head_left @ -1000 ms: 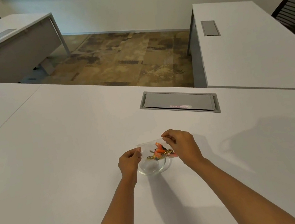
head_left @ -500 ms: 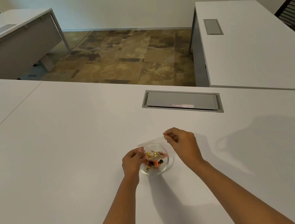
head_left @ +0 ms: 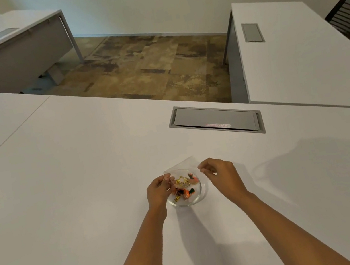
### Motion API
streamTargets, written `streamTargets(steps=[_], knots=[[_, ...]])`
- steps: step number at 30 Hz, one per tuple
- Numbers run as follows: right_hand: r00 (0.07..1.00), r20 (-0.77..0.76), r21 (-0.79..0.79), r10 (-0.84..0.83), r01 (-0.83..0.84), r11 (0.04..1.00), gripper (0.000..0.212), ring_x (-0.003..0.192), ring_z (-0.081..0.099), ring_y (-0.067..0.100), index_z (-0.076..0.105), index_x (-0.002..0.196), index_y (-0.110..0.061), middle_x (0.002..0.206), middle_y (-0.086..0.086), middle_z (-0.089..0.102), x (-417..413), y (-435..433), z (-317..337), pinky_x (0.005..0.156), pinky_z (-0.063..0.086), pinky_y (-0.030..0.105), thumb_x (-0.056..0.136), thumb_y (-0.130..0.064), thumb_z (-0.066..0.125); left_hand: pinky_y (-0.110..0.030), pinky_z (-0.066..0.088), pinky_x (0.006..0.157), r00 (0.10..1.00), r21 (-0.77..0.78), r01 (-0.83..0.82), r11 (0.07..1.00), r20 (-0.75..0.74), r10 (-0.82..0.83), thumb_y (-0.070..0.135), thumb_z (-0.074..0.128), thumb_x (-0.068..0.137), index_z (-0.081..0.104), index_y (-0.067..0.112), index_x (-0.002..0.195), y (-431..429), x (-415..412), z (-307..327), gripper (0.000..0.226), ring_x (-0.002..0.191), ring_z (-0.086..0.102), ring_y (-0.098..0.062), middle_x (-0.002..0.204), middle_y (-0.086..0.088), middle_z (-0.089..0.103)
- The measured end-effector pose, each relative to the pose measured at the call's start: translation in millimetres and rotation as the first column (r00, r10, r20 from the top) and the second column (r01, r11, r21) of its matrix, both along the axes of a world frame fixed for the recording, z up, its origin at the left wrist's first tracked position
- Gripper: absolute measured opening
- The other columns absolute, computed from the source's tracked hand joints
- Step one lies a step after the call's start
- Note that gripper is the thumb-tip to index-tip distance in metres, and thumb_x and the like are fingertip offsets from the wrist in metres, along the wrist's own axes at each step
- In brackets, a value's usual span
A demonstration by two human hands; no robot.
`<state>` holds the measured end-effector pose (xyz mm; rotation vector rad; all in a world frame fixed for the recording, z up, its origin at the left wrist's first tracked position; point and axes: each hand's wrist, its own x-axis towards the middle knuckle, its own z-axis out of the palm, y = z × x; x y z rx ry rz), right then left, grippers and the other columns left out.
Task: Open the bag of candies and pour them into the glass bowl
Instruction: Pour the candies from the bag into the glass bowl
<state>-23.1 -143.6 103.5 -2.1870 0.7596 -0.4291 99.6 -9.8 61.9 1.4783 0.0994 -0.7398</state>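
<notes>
In the head view, a thin, clear, limp plastic bag (head_left: 181,166) is held directly above the small round glass bowl (head_left: 187,201) on the smooth white worktop (head_left: 84,183). Its long axis runs from the left hand (head_left: 158,190) to the right hand (head_left: 220,174); each grip is pinched narrow on one edge. Wrapped candies, gold, orange and green (head_left: 185,190), already lie in the bowl, nearer the left hand. Whether the bag is empty cannot be told.

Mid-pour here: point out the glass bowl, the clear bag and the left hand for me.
glass bowl (head_left: 187,203): head view, near rim.
clear bag (head_left: 186,162): head view, far empty part.
left hand (head_left: 157,191): head view, back of the hand, pinching the bag's edge.
</notes>
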Motion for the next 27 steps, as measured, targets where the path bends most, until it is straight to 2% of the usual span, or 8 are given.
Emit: streamTargets(steps=[3,7,13,16,20,23,25,27], knots=[[0.998,0.001,-0.087,0.056,-0.055,0.995,0.012,0.089,0.064,0.011,0.068,0.096,-0.017,0.097,-0.002,0.072,-0.3,6.2,4.6,0.080,0.050,0.019,0.089,-0.016,0.058,-0.041,0.052,0.095,0.999,0.033,-0.042,0.999,-0.007,0.042,0.005,0.054,0.091,0.064,-0.003,0.110,-0.7,1.1,-1.1,0.023,0.099,0.063,-0.029,0.105,-0.019,0.066],[0.997,0.055,-0.176,0.051,-0.041,0.984,0.014,0.087,0.063,0.011,0.069,0.097,-0.016,0.097,-0.001,0.072,-1.5,13.5,9.8,0.077,0.044,0.014,0.089,-0.020,0.058,-0.041,0.051,0.097,0.998,0.043,-0.057,0.997,-0.009,0.057,0.004,0.057,0.087,0.066,-0.001,0.109,-2.9,3.0,0.6,0.024,0.094,0.062,-0.027,0.107,-0.016,0.066],[0.994,0.109,-0.185,-0.017,0.038,0.982,0.015,0.081,0.063,0.011,0.070,0.097,-0.015,0.095,0.000,0.072,-3.3,17.7,15.2,0.071,0.041,0.008,0.089,-0.019,0.059,-0.044,0.049,0.100,0.998,0.038,-0.059,0.998,-0.021,0.059,0.009,0.062,0.086,0.069,0.002,0.097,-1.5,-0.7,2.5,0.016,0.090,0.063,-0.028,0.098,-0.016,0.068],[0.987,0.160,-0.189,-0.026,0.056,0.980,0.014,0.082,0.064,0.012,0.071,0.097,-0.015,0.096,0.001,0.073,-5.1,20.3,18.1,0.074,0.047,0.015,0.088,-0.016,0.059,-0.042,0.051,0.098,0.998,0.015,-0.050,0.999,-0.027,0.050,0.006,0.059,0.087,0.069,0.000,0.100,-1.1,-2.7,2.6,0.018,0.081,0.065,-0.025,0.086,-0.012,0.068],[0.983,0.179,-0.189,-0.030,0.064,0.980,0.016,0.084,0.065,0.013,0.071,0.099,-0.014,0.097,0.002,0.073,-6.6,22.4,20.8,0.076,0.050,0.020,0.088,-0.016,0.059,-0.045,0.047,0.103,0.999,0.027,-0.047,0.999,-0.007,0.047,0.008,0.059,0.087,0.070,0.003,0.103,-0.3,-7.3,4.4,0.020,0.095,0.063,-0.028,0.100,-0.018,0.068],[0.972,0.204,-0.087,-0.119,0.139,0.986,0.015,0.082,0.065,0.013,0.070,0.099,-0.014,0.096,0.003,0.073,-7.2,22.2,21.2,0.077,0.054,0.023,0.088,-0.016,0.061,-0.045,0.043,0.107,0.998,0.007,-0.065,0.998,-0.012,0.065,0.014,0.064,0.085,0.069,0.004,0.103,0.2,-9.3,8.5,0.022,0.106,0.060,-0.029,0.114,-0.018,0.067],[0.949,0.218,0.101,-0.226,0.209,0.973,0.014,0.079,0.067,0.015,0.070,0.098,-0.012,0.092,0.005,0.073,-7.1,20.6,21.3,0.078,0.058,0.030,0.088,-0.015,0.061,-0.045,0.041,0.109,0.998,-0.038,-0.065,0.997,-0.018,0.065,0.014,0.062,0.086,0.068,0.008,0.101,0.2,-10.0,12.5,0.018,0.115,0.057,-0.029,0.116,-0.012,0.066],[0.934,0.206,0.277,-0.292,0.230,0.933,0.014,0.073,0.067,0.015,0.069,0.098,-0.009,0.086,0.006,0.071,-7.9,19.3,20.5,0.077,0.060,0.035,0.088,-0.015,0.060,-0.044,0.042,0.107,0.998,-0.087,-0.056,0.995,-0.020,0.055,0.014,0.060,0.087,0.068,0.013,0.096,0.4,-11.3,17.0,0.012,0.114,0.057,-0.028,0.109,-0.008,0.067]])
